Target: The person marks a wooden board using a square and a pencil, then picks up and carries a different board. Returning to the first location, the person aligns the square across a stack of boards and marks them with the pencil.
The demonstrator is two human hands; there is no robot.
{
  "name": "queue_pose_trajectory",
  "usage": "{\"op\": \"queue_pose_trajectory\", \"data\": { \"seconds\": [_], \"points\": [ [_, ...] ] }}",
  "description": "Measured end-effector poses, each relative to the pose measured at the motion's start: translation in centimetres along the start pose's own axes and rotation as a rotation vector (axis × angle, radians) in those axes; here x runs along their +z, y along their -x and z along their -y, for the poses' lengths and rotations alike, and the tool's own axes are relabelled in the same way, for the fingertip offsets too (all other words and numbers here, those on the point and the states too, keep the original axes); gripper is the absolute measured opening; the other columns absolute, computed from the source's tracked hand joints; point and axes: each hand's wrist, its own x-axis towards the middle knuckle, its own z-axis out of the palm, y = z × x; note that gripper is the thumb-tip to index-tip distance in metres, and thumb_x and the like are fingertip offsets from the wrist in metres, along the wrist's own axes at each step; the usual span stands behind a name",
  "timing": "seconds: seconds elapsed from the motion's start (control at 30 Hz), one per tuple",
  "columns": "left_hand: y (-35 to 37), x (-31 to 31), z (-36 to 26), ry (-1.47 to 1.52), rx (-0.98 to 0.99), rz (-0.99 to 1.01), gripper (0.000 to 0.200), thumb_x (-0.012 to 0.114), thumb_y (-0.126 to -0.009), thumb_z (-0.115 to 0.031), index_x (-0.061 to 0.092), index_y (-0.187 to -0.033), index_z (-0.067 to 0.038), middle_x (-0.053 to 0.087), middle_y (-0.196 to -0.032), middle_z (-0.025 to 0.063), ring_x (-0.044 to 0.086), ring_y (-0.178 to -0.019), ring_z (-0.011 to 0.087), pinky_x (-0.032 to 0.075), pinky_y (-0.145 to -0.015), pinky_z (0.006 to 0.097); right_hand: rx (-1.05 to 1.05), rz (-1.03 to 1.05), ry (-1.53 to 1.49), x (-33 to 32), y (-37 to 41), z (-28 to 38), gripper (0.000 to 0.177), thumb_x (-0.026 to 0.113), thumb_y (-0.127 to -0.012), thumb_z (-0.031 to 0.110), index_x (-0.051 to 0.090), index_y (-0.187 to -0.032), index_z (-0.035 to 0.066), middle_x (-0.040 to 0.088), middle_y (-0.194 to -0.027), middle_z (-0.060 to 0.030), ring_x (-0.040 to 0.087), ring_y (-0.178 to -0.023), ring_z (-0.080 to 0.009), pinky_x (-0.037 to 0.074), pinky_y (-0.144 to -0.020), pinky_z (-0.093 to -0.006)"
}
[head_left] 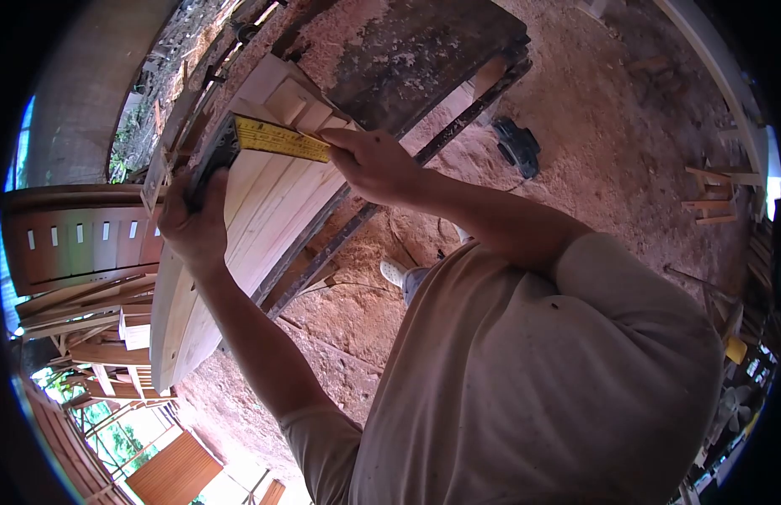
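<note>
The left hand's (192,220) fingers are closed around a dark tape case (213,157), and the right hand's (378,164) fingers pinch the yellow tape (282,140) near its other end. The tape is pulled out and spans the pale boards (268,189) between the two sets of fingers, so the measure is in place; whether a reading has been taken, I cannot tell. No pencil or fresh mark shows near the fingers.

The boards lie side by side right under the fingers, running back past the left wrist, their long edges already shaped to a curve; whether they are fixed together, I cannot tell. Just beyond the tape sit short wood blocks (299,108), apparently cut. Farther out from the right fingers is the dark worktop (424,55), strewn with shavings, and past the right forearm a dark tool (517,148) rests on the dusty floor (592,151), untouched.
</note>
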Motion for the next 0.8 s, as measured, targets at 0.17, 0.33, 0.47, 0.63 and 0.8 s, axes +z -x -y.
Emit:
{"op": "queue_pose_trajectory", "data": {
  "seconds": [0.17, 0.33, 0.47, 0.63, 0.8],
  "points": [
    [0.0, 0.1, -0.3, -0.033, 0.008, -0.017, 0.034, 0.09, -0.079, -0.018, 0.072, -0.102, 0.001, 0.072, -0.081, 0.0017, 0.06, -0.072, 0.0066, 0.05, -0.068, 0.0238, 0.003, -0.004, 0.014, -0.1, 0.0, -0.1, 0.031, 0.051, -0.102, 0.016, 0.063, -0.127, 0.002, 0.068, -0.077, -0.0178, 0.067, -0.061, -0.0271, 0.05, -0.058, -0.0421],
    [0.0, 0.0, -0.3, -0.039, -0.016, -0.009, 0.035, 0.09, -0.079, -0.018, 0.072, -0.103, 0.001, 0.072, -0.082, 0.0038, 0.061, -0.073, 0.0072, 0.051, -0.068, 0.024, 0.012, 0.021, 0.017, -0.2, -0.1, -0.4, 0.03, 0.051, -0.102, 0.017, 0.063, -0.125, 0.002, 0.068, -0.078, -0.0183, 0.067, -0.063, -0.0287, 0.05, -0.06, -0.0434],
    [-0.1, 0.1, -0.1, -0.033, 0.015, -0.027, 0.034, 0.089, -0.079, -0.018, 0.072, -0.101, 0.001, 0.071, -0.081, 0.0035, 0.06, -0.072, 0.007, 0.05, -0.067, 0.0236, 0.097, 0.029, -0.039, -1.0, 0.5, -0.1, 0.031, 0.051, -0.102, 0.019, 0.064, -0.124, 0.002, 0.069, -0.082, -0.0177, 0.067, -0.068, -0.0272, 0.05, -0.064, -0.0422],
    [-0.7, 0.2, -2.4, -0.015, -0.023, 0.03, 0.027, 0.087, -0.08, -0.014, 0.071, -0.094, 0.002, 0.069, -0.078, 0.002, 0.058, -0.072, 0.0066, 0.048, -0.067, 0.0236, 0.146, -0.072, -0.154, -2.7, 0.6, -0.1, 0.034, 0.051, -0.102, 0.023, 0.065, -0.126, 0.003, 0.067, -0.084, -0.0106, 0.064, -0.077, -0.019, 0.048, -0.069, -0.0372],
    [-1.3, 1.4, -4.1, -0.06, -0.047, 0.033, 0.021, 0.086, -0.081, -0.013, 0.072, -0.091, 0.0, 0.07, -0.079, 0.001, 0.058, -0.072, 0.0063, 0.048, -0.068, 0.0239, 0.162, -0.027, -0.131, -4.3, 0.4, -1.4, 0.031, 0.051, -0.102, 0.025, 0.064, -0.124, 0.006, 0.066, -0.075, -0.012, 0.065, -0.063, -0.0203, 0.049, -0.059, -0.0387]
  ]
}}
